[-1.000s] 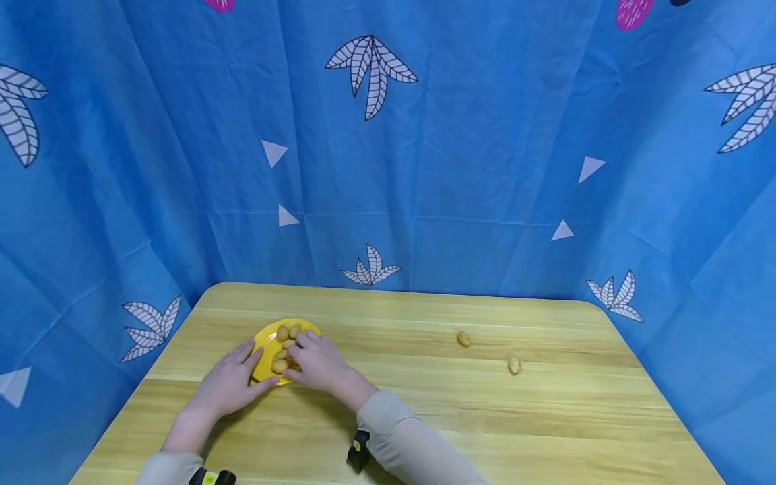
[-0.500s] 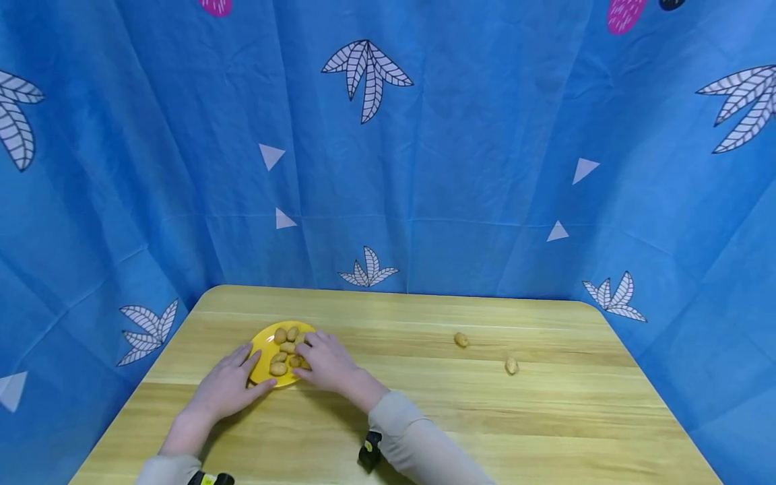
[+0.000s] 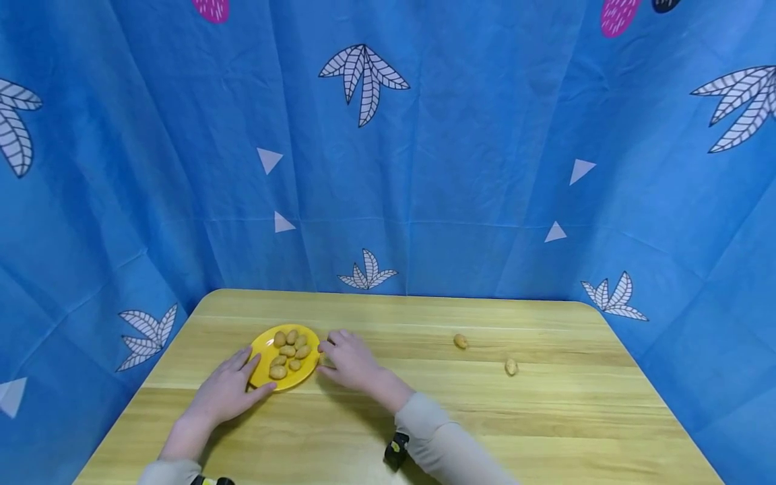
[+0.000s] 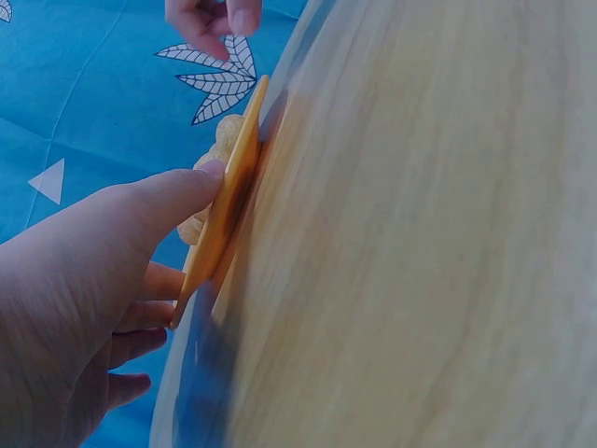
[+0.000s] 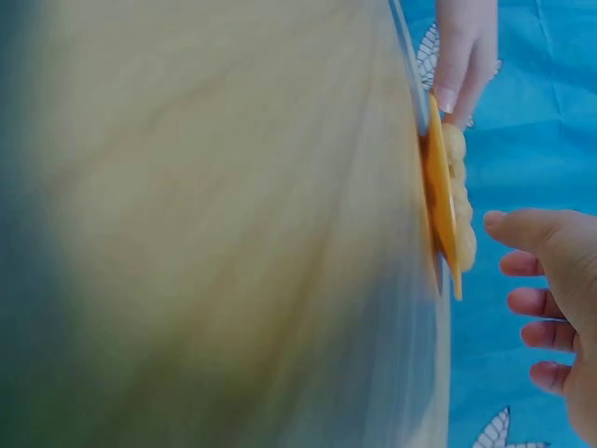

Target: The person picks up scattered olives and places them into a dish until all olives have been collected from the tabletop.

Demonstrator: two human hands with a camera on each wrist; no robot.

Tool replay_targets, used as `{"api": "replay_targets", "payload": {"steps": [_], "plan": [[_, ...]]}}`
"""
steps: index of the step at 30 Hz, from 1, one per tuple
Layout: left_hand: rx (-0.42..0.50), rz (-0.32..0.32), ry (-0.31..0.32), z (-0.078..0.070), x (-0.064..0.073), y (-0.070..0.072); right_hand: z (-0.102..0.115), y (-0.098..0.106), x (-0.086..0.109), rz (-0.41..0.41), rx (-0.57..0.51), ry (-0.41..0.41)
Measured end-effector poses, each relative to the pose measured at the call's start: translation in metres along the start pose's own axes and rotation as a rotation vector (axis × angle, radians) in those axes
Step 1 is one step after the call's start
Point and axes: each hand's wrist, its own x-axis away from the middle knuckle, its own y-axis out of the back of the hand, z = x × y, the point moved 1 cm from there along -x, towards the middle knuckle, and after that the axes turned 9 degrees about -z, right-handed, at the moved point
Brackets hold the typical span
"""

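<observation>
A round yellow plate [image 3: 303, 377] lies flat on the left part of the table. Several small tan, lumpy, nut-like pieces [image 3: 287, 350] are spread on it. My left hand [image 3: 224, 391] holds the plate's left side, thumb on the near rim and fingers along the left edge. In the left wrist view the thumb [image 4: 201, 177] lies on the rim. Just off the right rim, my right hand [image 3: 351, 364] hovers with loosely bent fingers and nothing in them. The right wrist view shows a gap between that hand [image 5: 560, 289] and the plate.
Two more tan pieces lie on the table's right half, one farther back [image 3: 461, 341] and one nearer [image 3: 512, 367]. The wooden table [image 3: 424, 404] has rounded far corners. A blue patterned curtain [image 3: 473, 168] hangs behind it and at both sides.
My right hand has drawn back to the right, from over the pieces to beside the plate, uncovering them. The left hand keeps its place at the rim. The head view has shifted slightly.
</observation>
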Motion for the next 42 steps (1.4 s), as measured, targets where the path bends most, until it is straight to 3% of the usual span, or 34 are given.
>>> {"api": "replay_targets", "payload": {"steps": [14,27,34,42], "plan": [[0.008,-0.011,-0.008,0.001,0.0,0.002,-0.044,0.027,0.03,-0.026,-0.019,-0.112],[0.008,0.001,-0.003,0.001,0.001,0.0,-0.083,0.041,0.062,-0.126,-0.03,-0.175],[0.011,-0.006,-0.002,0.0,0.001,0.001,-0.103,0.057,0.079,-0.143,-0.002,-0.245],[0.012,-0.012,-0.006,0.0,0.001,0.001,-0.127,0.057,0.096,-0.205,0.009,-0.32]]}}
